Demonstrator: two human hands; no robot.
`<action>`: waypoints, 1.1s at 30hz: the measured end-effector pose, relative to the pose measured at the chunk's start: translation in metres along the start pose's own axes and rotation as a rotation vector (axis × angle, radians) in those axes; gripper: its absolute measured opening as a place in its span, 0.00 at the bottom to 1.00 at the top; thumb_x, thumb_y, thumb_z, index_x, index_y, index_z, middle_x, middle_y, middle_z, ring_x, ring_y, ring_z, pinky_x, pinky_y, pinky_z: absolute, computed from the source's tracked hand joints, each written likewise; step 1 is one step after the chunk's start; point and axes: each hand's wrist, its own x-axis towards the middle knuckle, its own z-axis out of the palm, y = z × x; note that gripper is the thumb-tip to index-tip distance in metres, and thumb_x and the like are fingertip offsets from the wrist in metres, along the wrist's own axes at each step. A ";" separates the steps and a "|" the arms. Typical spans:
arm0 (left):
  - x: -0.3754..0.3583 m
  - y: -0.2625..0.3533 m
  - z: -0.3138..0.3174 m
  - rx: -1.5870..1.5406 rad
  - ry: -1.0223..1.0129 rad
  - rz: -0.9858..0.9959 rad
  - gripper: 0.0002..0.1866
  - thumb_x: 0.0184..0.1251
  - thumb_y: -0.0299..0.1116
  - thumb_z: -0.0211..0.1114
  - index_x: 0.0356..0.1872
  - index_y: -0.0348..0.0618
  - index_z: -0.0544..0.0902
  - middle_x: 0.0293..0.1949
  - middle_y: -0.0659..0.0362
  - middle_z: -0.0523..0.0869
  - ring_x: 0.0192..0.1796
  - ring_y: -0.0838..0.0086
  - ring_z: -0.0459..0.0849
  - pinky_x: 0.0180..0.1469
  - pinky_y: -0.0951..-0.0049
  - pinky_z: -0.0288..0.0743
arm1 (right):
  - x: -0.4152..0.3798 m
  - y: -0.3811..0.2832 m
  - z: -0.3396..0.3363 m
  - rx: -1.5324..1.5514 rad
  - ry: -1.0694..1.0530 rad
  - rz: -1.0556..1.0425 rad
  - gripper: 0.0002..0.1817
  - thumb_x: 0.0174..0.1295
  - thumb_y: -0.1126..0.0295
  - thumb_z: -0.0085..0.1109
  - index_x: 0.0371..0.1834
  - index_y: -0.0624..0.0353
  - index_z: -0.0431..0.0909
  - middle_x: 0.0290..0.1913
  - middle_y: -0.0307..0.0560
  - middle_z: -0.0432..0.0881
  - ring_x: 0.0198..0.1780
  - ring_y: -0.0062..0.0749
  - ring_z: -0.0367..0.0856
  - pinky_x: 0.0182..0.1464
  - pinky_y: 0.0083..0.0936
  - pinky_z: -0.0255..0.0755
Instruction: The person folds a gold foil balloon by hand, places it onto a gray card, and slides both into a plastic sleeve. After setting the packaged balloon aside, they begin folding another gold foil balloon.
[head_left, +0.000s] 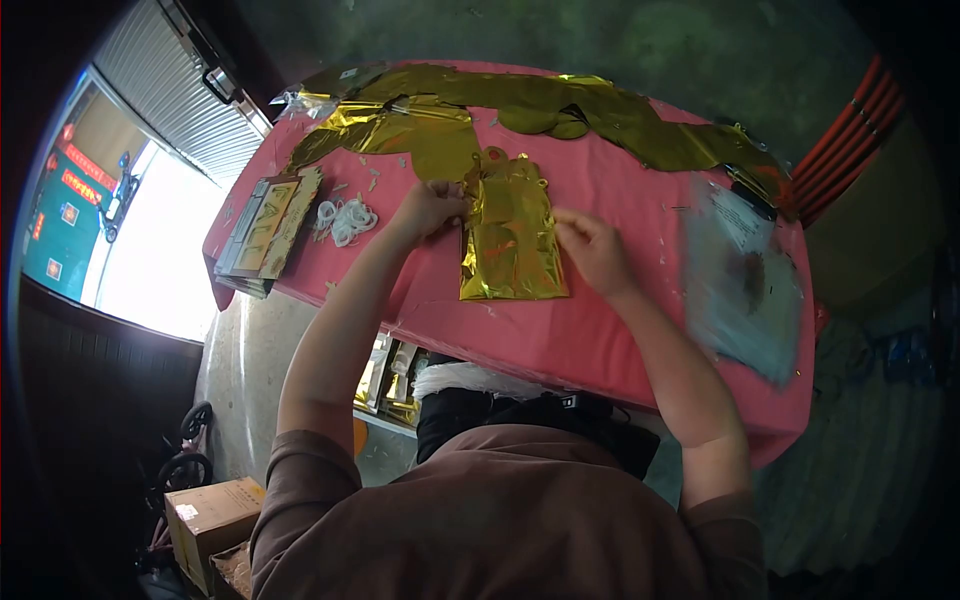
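A shiny gold foil piece (513, 245) lies flat on the pink tablecloth (620, 350), straight in front of me. My left hand (437, 209) pinches at its upper left edge, fingers closed. On the opposite side, my right hand (592, 248) has its fingertips pressed together at the foil's right edge. A small reddish ring-shaped part shows at the foil's top. Left of my left hand sits a bundle of white string (347, 220). Farther left is a stack of printed cards (268, 232).
Gold foil sheets (610, 128) stretch along the table's far edge. Clear plastic bags (745, 285) lie at the right. Red poles (850, 130) stand beyond the right edge. A cardboard box (215, 515) is on the floor at lower left.
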 end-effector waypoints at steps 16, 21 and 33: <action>-0.023 -0.017 0.017 -0.406 -0.174 0.211 0.08 0.60 0.26 0.65 0.39 0.43 0.78 0.28 0.70 0.81 0.25 0.89 0.72 0.27 0.89 0.64 | 0.013 0.004 -0.037 0.623 -0.161 0.571 0.10 0.66 0.67 0.51 0.45 0.61 0.75 0.31 0.35 0.79 0.21 0.14 0.72 0.17 0.08 0.58; -0.025 -0.014 0.014 -0.421 -0.216 0.174 0.08 0.60 0.27 0.64 0.40 0.43 0.78 0.28 0.71 0.81 0.24 0.90 0.70 0.25 0.89 0.61 | 0.012 0.003 -0.040 0.747 -0.207 0.576 0.08 0.66 0.66 0.52 0.40 0.58 0.76 0.30 0.34 0.80 0.21 0.13 0.72 0.17 0.08 0.58; -0.024 -0.014 0.015 -0.393 -0.235 0.161 0.06 0.60 0.28 0.65 0.37 0.47 0.77 0.26 0.71 0.76 0.24 0.89 0.70 0.27 0.88 0.62 | 0.010 -0.002 -0.037 0.636 -0.188 0.601 0.08 0.64 0.65 0.53 0.38 0.57 0.78 0.29 0.33 0.80 0.21 0.14 0.73 0.18 0.10 0.63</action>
